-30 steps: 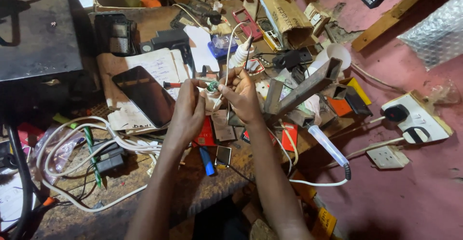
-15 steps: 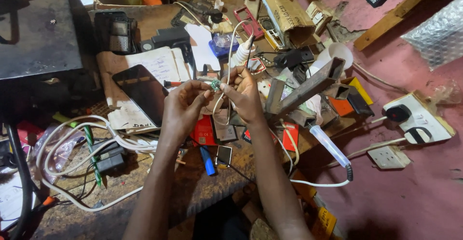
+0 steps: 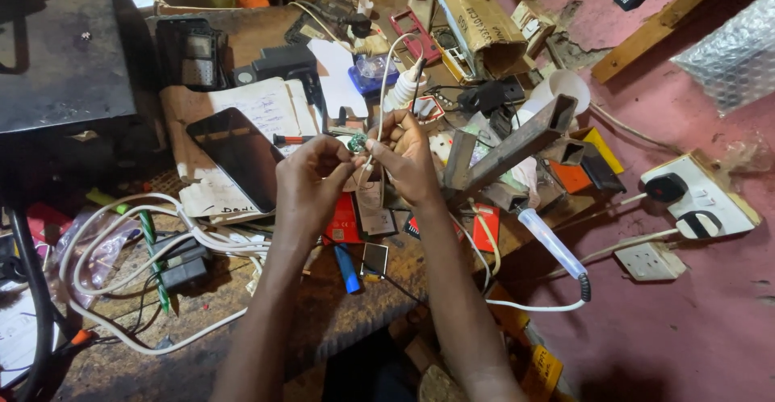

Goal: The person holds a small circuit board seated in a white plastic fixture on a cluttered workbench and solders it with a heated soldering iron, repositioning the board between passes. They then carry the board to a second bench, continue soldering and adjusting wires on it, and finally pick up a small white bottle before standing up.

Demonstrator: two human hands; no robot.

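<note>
Both hands are raised over a cluttered workbench. My left hand pinches a small green circuit board at its fingertips. My right hand closes on the same board from the right and also grips a thin white cable that loops upward from it. A dark smartphone lies face up on a written notebook to the left of the hands. Below the hands lie a red card, a blue pen and small phone parts.
A metal square tube slants right of my hands. White cables coil at the left by a black adapter. A white power strip and wall socket lie on the pink floor at the right. A cardboard box sits behind.
Both hands have stayed together on the small board, shifting only slightly; the white cable loop has moved a little with them.
</note>
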